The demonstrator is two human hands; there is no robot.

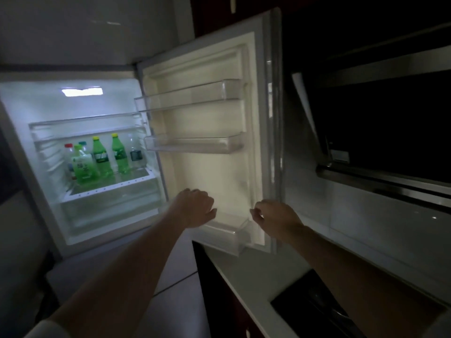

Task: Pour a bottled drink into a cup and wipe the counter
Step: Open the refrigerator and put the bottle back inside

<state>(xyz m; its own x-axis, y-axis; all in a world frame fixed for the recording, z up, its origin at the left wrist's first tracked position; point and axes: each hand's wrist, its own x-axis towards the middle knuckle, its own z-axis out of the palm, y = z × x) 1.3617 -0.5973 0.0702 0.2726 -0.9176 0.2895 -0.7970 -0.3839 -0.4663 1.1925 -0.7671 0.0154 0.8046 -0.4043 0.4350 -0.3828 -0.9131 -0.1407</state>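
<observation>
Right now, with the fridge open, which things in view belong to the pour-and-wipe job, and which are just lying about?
For the job:
green bottle
second green bottle
clear bottle
counter
left hand and right hand, both by the open fridge door

Lying about:
green pouch
door bins
range hood
cooktop

Left green bottle (100, 157): green plastic, yellow cap on, upright on the fridge shelf (136, 179).
Right green bottle (120, 154): the same kind, upright just beside the first.
Clear bottle (135, 153): dark label, upright at the right end of the row.
Pale green bottle (81, 168): upright at the left, partly hiding two bottles behind it.
Bench (244, 272): we see it white and smooth, at the lower right.
</observation>
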